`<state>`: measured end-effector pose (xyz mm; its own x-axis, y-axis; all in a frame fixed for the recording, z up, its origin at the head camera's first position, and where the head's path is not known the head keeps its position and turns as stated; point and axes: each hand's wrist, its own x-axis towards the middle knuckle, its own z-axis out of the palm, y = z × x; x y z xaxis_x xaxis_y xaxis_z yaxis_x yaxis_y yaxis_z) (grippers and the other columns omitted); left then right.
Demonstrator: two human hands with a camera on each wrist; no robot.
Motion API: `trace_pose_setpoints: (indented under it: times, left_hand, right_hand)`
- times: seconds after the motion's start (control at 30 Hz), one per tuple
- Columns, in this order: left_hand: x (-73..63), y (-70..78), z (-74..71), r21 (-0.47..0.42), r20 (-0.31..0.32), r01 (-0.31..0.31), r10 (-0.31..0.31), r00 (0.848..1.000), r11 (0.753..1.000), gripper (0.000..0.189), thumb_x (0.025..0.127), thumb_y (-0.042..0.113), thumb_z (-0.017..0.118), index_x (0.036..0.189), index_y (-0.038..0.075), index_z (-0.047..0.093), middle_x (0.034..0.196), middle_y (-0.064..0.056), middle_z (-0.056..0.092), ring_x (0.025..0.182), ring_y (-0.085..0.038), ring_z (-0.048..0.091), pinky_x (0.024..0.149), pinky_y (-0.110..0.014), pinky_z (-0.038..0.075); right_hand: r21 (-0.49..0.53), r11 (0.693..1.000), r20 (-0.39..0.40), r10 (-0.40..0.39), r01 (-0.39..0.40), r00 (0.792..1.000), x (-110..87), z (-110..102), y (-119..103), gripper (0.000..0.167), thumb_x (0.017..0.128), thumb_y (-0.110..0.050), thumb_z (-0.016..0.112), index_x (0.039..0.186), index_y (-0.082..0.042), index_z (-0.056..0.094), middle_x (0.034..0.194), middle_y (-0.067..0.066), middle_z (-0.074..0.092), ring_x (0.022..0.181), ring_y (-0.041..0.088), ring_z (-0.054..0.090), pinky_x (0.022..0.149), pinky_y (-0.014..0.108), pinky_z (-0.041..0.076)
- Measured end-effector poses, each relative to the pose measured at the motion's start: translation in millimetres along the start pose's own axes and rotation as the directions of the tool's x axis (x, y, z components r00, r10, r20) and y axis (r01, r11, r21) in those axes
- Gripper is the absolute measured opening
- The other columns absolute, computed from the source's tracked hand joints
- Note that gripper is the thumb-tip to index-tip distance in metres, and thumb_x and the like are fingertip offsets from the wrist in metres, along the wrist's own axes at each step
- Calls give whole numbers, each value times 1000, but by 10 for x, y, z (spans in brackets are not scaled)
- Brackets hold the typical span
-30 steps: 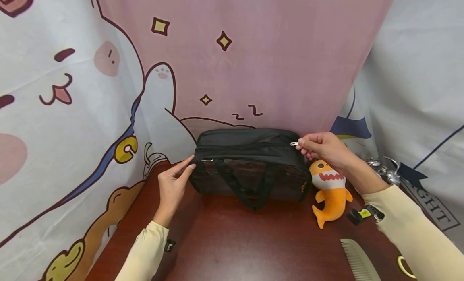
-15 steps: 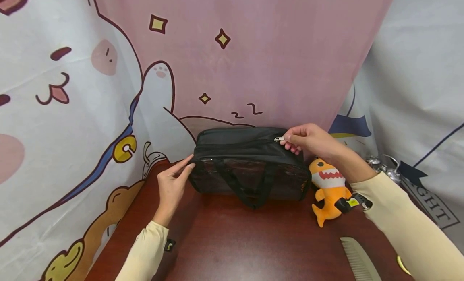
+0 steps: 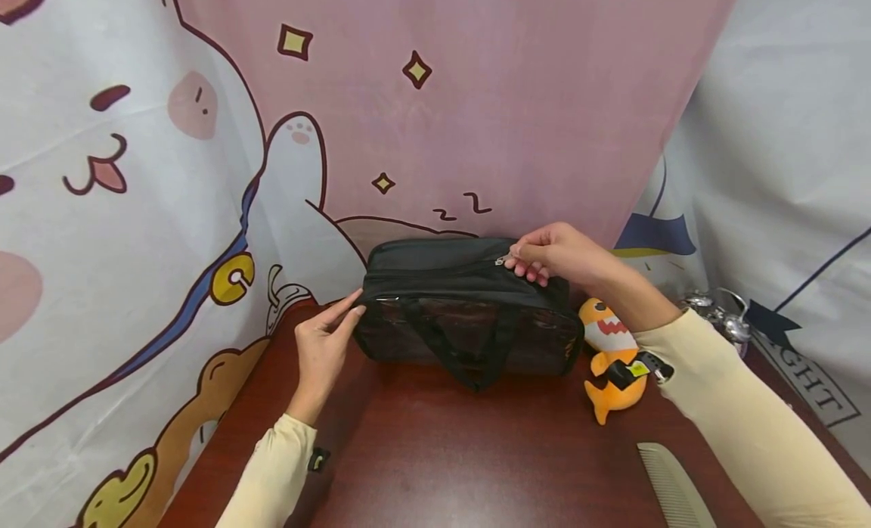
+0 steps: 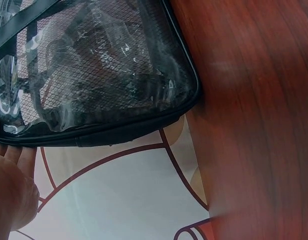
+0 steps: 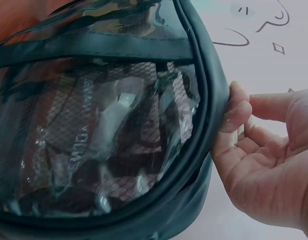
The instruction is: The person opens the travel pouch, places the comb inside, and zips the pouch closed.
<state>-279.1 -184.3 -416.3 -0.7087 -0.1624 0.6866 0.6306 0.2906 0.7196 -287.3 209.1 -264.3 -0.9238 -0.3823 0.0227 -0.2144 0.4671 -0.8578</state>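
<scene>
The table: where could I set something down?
The widest bare table patch lies in front of the black bag, between the left sleeve and the comb. It's crowded right of the bag, around the orange plush shark and right sleeve.

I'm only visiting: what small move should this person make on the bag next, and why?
Probably draw the zipper pull slightly further left: the right hand pinches it partway along the top of the black bag, having slid it there from nearer the right end, while the left hand grips the bag's left end.
</scene>
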Motion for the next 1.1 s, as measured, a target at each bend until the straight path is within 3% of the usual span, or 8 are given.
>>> trace_pose_setpoints:
  times: [0.23, 0.43, 0.63, 0.7, 0.8, 0.9, 0.97, 1.1]
  left_hand:
    - [1, 8, -2, -23, -3, -8, 8, 1000, 1000, 30, 93, 13, 83, 121, 24, 82, 117, -5, 81, 103, -5, 78, 84, -15, 59]
    - [-3, 35, 16, -14, -15, -5, 4, 1000, 1000, 29, 93, 7, 81, 121, 16, 81, 117, -12, 80, 101, 1, 77, 82, -12, 58]
    - [-12, 186, 36, -49, -20, 3, -4, 1000, 999, 27, 93, 2, 79, 120, 5, 80, 116, -20, 79, 99, 2, 76, 82, -12, 57]
    - [-20, 218, 31, -43, -22, 6, -7, 1000, 999, 27, 94, 3, 79, 121, 3, 80, 116, -21, 78, 98, 2, 76, 81, -11, 56]
    - [-31, 142, 20, -32, -25, 12, -13, 1000, 999, 28, 94, 6, 80, 122, 10, 81, 117, -17, 79, 99, 2, 76, 81, -11, 56]
    - [-40, 67, 16, -34, -17, 25, -25, 1000, 999, 29, 94, 10, 81, 122, 17, 81, 118, -12, 80, 101, -1, 77, 83, -14, 58]
    - [-44, 113, 18, -51, -9, 31, -31, 999, 998, 29, 94, 10, 81, 122, 18, 81, 118, -12, 80, 101, -2, 77, 83, -14, 58]
    - [-54, 274, 7, -67, 0, 37, -37, 999, 997, 28, 94, 5, 79, 122, 8, 80, 117, -17, 79, 101, 0, 77, 83, -13, 57]
  right_hand:
    - [-55, 998, -63, 3, -7, 998, 62, 132, -103, 33, 108, -25, 58, 106, 2, 78, 81, 1, 74, 70, 12, 61, 62, 23, 53]
    - [-133, 990, -137, 24, -43, 990, 115, 251, -218, 31, 107, -24, 60, 97, -3, 81, 80, 2, 75, 66, 13, 59, 59, 23, 50]
    - [-392, 918, -261, -56, -53, 964, 147, 439, -370, 32, 101, -23, 59, 82, -13, 83, 74, 1, 76, 61, 17, 62, 57, 28, 50]
    - [-431, 901, -273, -78, -50, 959, 172, 515, -418, 32, 100, -23, 59, 79, -14, 82, 72, 1, 75, 59, 18, 62, 55, 30, 49]
    - [-425, 905, -263, -85, -36, 961, 220, 610, -473, 32, 100, -23, 58, 79, -15, 81, 71, 1, 75, 59, 17, 65, 54, 29, 51]
    - [-344, 939, -237, -58, -28, 970, 264, 685, -497, 32, 102, -22, 58, 83, -12, 81, 74, 2, 77, 60, 15, 69, 55, 29, 56]
    - [-280, 960, -224, -38, -26, 974, 290, 729, -497, 31, 103, -21, 58, 86, -11, 81, 77, 4, 78, 61, 15, 71, 56, 29, 59]
    - [-155, 987, -205, -3, -29, 979, 342, 804, -493, 28, 104, -20, 58, 95, -7, 81, 82, 7, 79, 64, 16, 73, 59, 28, 61]
